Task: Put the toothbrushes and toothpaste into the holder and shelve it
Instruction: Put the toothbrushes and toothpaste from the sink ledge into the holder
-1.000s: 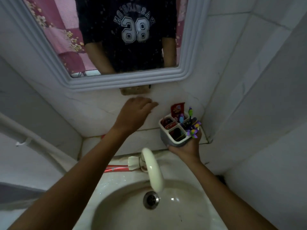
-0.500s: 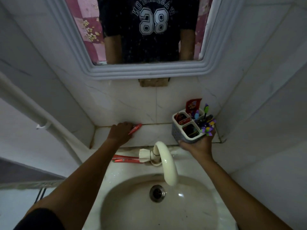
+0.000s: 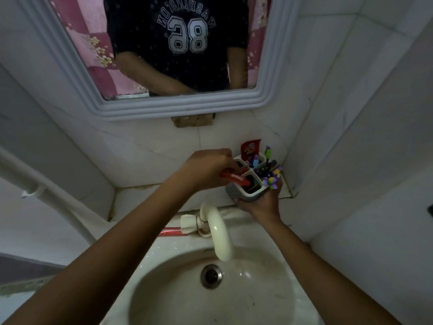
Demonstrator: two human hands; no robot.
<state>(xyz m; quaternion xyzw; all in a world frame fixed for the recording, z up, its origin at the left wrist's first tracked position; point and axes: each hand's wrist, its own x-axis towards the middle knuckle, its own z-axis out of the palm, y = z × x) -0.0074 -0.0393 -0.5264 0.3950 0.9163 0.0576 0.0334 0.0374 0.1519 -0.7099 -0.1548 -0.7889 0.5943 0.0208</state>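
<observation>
My right hand grips from below a grey holder with white-rimmed compartments, held above the ledge near the corner. Several toothbrushes and a red toothpaste tube stand in its far compartments. My left hand is shut on a red tube, holding it slanted over the holder's near compartment with its tip at the rim. Another red item lies on the sink's edge behind the tap.
A cream tap arches over the basin with its drain. A tiled ledge runs along the back wall under a framed mirror. A white pipe slants at left. A tiled wall closes the right.
My left hand lifted the red tube off the ledge and carried it right to the holder. The holder stays in my right hand.
</observation>
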